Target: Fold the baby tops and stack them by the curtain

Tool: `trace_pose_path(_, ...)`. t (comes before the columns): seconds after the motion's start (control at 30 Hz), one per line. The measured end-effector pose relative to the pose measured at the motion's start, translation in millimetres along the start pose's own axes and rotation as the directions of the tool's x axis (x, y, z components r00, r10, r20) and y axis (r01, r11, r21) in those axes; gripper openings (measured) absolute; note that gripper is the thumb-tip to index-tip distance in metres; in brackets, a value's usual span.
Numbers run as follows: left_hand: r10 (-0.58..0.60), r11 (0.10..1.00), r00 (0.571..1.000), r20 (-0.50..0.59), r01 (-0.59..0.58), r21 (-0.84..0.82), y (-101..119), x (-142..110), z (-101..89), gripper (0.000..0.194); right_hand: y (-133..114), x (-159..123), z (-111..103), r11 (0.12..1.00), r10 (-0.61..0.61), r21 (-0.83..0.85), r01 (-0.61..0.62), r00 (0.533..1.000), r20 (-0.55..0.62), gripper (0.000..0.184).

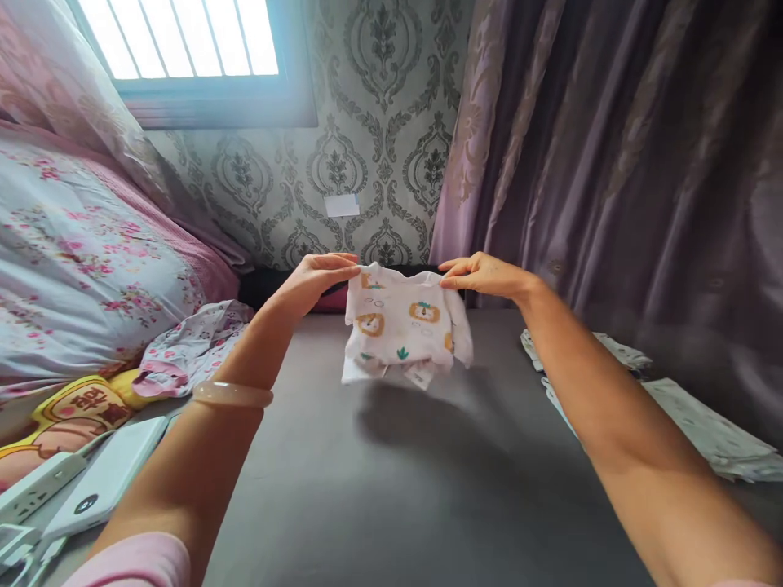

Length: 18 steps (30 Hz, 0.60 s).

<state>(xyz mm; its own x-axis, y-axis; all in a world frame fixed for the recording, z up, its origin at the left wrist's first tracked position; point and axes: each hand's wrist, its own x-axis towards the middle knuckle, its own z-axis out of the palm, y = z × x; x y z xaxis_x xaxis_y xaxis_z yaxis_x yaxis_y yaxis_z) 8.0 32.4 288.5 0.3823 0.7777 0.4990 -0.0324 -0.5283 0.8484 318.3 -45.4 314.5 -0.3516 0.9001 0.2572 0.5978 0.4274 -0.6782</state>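
A small white baby shirt [400,326] with orange lion faces and green leaf prints hangs above the grey bed surface [391,505]. My left hand [327,273] pinches its upper left corner at the shoulder. At the opposite shoulder, my right hand [480,273] grips the fabric between thumb and fingers. The sleeve on the right droops down, and the lower part of the garment is bent under, with a white flap showing below. Its shadow falls on the bed just beneath.
Folded clothes [710,424] lie along the right side. To the left are a patterned garment [196,342], a yellow cartoon cushion [73,416], a white power bank [113,473], a power strip [42,485] and a floral quilt [91,244]. Purple curtains [599,163] hang at the right.
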Motion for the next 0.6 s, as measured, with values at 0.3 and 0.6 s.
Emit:
trace_pose_path(0.3,-0.059,0.996,0.997,-0.045,0.062,0.062,-18.6,5.3,4.7,0.043,22.9,21.1,10.6,0.986,-0.004,0.166,0.028,0.990,-0.141,0.043)
trace_pose_path(0.6,0.058,0.991,0.981,-0.184,-0.035,0.125,-49.2,16.9,11.6,0.030,51.2,42.1,35.5,0.973,0.026,0.220,0.070,0.912,-0.408,0.036)
